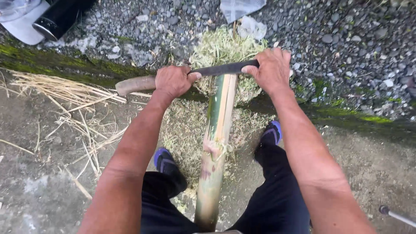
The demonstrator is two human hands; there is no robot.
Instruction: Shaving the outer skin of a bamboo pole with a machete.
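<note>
Upper left of the frame: a black tube (58,18) lies on a pale grey sheet (24,26), both on gravel (346,39). Below it a mossy concrete edge (52,65) runs across the frame. Left of centre, dry straw-coloured strips (73,93) lie scattered on the bare concrete floor (39,190).

We note the left hand (173,81) with fingers wrapped tight around the worn wooden handle (134,84) of a long knife. Its dark, flat blade (223,68) lies crosswise on the top end of a bamboo pole (216,143). The pole stands in the centre of the frame, running from between the knees up to the blade; green skin, pale stripped faces, smooth and round lower down.

The right hand (271,69) presses on the blade's far end, fingers curled over the spine and closed on it.

We judge the step as scraping or shaving the pole with a two-handed draw. The next stroke seems to call for even pressure from both hands and a steady pole. Fine fibrous shavings (225,45) heap beyond the blade and around two blue-edged shoes (271,132).

Lower right: a thin metal rod (396,215).
</note>
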